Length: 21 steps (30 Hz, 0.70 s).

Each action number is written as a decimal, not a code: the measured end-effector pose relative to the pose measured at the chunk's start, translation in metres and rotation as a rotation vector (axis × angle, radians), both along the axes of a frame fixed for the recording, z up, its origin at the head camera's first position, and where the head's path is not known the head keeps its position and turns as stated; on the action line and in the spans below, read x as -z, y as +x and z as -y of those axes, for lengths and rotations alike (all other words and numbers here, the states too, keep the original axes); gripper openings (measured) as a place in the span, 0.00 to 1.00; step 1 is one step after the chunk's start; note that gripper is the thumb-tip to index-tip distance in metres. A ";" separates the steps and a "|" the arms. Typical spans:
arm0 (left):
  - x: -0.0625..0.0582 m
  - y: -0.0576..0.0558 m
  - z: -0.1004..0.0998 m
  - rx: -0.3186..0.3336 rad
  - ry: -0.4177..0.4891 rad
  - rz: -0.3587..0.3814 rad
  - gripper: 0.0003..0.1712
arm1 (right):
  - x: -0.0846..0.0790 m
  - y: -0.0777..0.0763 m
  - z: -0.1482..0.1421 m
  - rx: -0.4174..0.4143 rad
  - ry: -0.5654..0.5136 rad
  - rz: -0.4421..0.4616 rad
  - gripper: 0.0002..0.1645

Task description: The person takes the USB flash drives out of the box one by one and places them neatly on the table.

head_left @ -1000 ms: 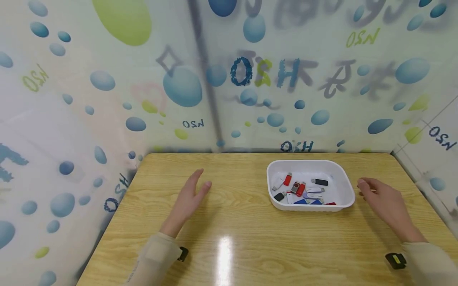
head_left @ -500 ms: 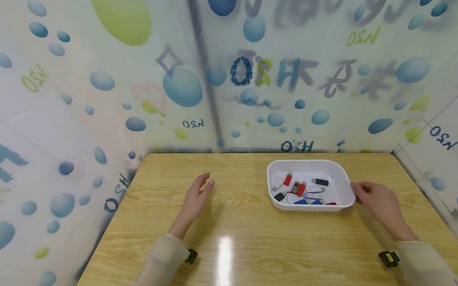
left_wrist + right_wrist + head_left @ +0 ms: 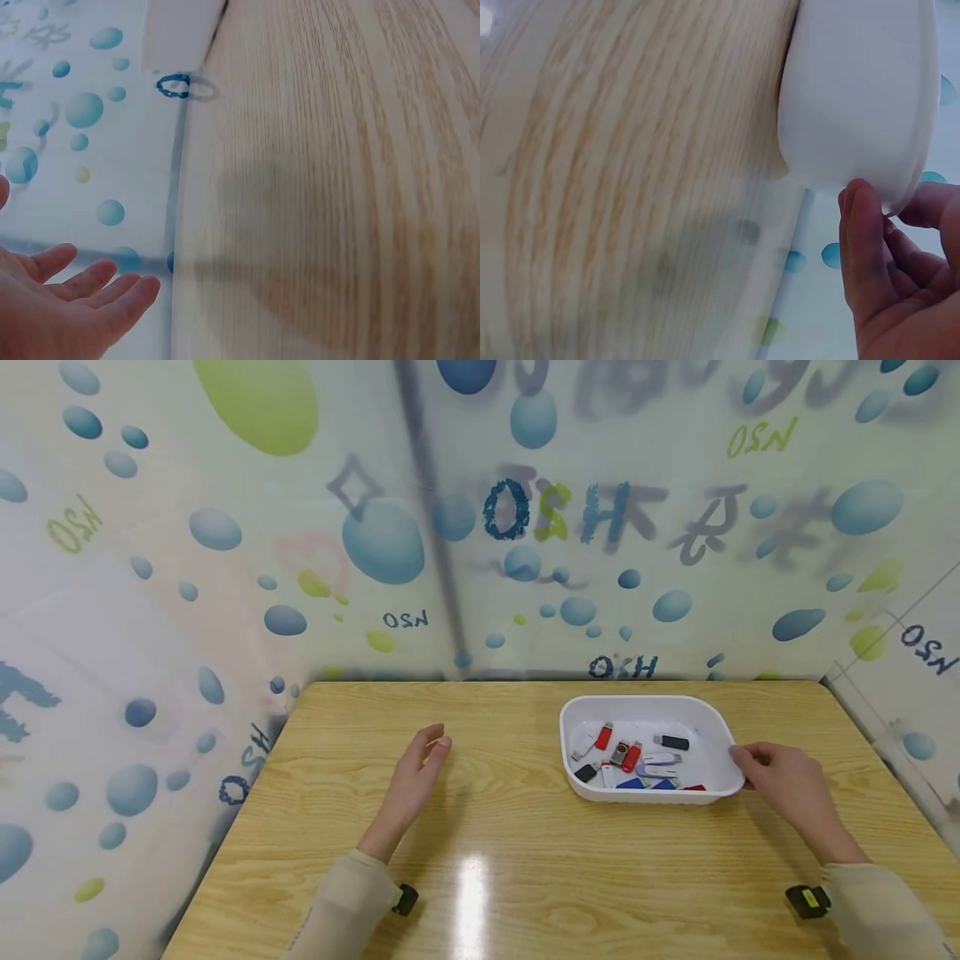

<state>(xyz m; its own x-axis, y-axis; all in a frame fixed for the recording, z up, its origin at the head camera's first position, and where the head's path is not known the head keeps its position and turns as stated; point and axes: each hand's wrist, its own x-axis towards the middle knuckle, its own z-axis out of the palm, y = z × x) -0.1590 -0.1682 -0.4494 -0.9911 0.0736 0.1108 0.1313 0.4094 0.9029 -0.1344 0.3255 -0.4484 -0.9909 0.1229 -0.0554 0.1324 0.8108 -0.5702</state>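
Note:
A white plastic tray (image 3: 708, 747) sits on the right half of the wooden table. Several USB flash drives lie loose inside it, among them a black one (image 3: 671, 742), a red one (image 3: 632, 756) and blue ones partly hidden by the near wall. My right hand (image 3: 787, 781) pinches the tray's right rim between thumb and fingers; the right wrist view has those fingers (image 3: 865, 225) under the rim of the tray's end (image 3: 855, 97). Over the table's left part my left hand (image 3: 411, 777) hovers with fingers loosely extended, holding nothing.
The wooden table (image 3: 525, 877) reaches back to a wall covering (image 3: 480, 568) printed with blue and green drops. More of this covering stands along the left and right sides. Each wrist carries a small black device (image 3: 808, 902).
My right hand has moved left onto the tray's right rim and now grips it. The left hand has shifted slightly right. Tray and flash drives stay where they were.

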 end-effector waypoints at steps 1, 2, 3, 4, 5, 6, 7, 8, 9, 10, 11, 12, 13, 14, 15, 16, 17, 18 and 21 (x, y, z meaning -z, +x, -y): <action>0.000 0.000 0.000 -0.003 -0.002 0.000 0.32 | 0.000 0.000 0.000 0.001 0.003 0.002 0.34; 0.000 0.000 -0.001 -0.005 -0.005 -0.002 0.32 | 0.000 0.000 0.001 -0.001 0.002 0.002 0.33; 0.000 0.000 -0.001 -0.005 -0.006 -0.008 0.32 | 0.000 0.001 0.002 -0.002 0.000 0.003 0.33; 0.000 0.000 -0.001 -0.008 -0.007 -0.009 0.32 | 0.000 0.001 0.003 -0.004 -0.003 0.005 0.32; 0.000 0.000 -0.001 -0.010 -0.008 -0.010 0.32 | 0.000 0.001 0.005 -0.008 -0.006 0.006 0.31; 0.001 0.001 -0.002 -0.010 -0.007 -0.011 0.31 | 0.000 0.002 0.006 -0.009 -0.007 0.006 0.30; 0.001 0.001 -0.002 -0.009 -0.006 -0.013 0.31 | 0.000 0.002 0.008 -0.009 -0.011 0.007 0.30; 0.001 0.001 -0.002 -0.006 -0.001 -0.014 0.31 | 0.000 0.002 0.009 -0.011 -0.017 0.010 0.29; 0.002 0.001 -0.003 -0.004 0.001 -0.012 0.31 | 0.000 0.003 0.011 -0.011 -0.022 0.014 0.29; 0.003 0.001 -0.004 -0.006 0.000 -0.005 0.31 | 0.001 0.002 0.012 -0.011 -0.023 0.014 0.28; 0.003 0.001 -0.004 -0.004 -0.001 -0.001 0.31 | 0.001 0.002 0.014 -0.012 -0.023 0.015 0.28; 0.004 0.001 -0.005 0.000 -0.002 0.001 0.31 | 0.001 0.002 0.015 -0.014 -0.023 0.016 0.28; 0.004 0.001 -0.007 0.003 -0.007 0.006 0.31 | 0.001 0.001 0.016 -0.016 -0.023 0.017 0.28; 0.005 0.002 -0.008 0.007 -0.010 0.011 0.32 | 0.001 0.001 0.018 -0.021 -0.023 0.017 0.27; 0.005 0.002 -0.010 0.011 -0.016 0.018 0.32 | 0.001 0.000 0.019 -0.026 -0.020 0.015 0.27; 0.006 0.002 -0.011 0.018 -0.019 0.024 0.32 | 0.001 -0.001 0.021 -0.032 -0.017 0.012 0.26; 0.007 0.003 -0.013 0.026 -0.022 0.027 0.32 | 0.001 -0.001 0.022 -0.039 -0.016 0.010 0.26; 0.007 0.003 -0.015 0.035 -0.021 0.029 0.32 | 0.001 -0.002 0.023 -0.045 -0.016 0.010 0.26; 0.007 0.004 -0.022 0.058 -0.013 0.041 0.31 | 0.001 -0.004 0.026 -0.057 -0.015 0.012 0.25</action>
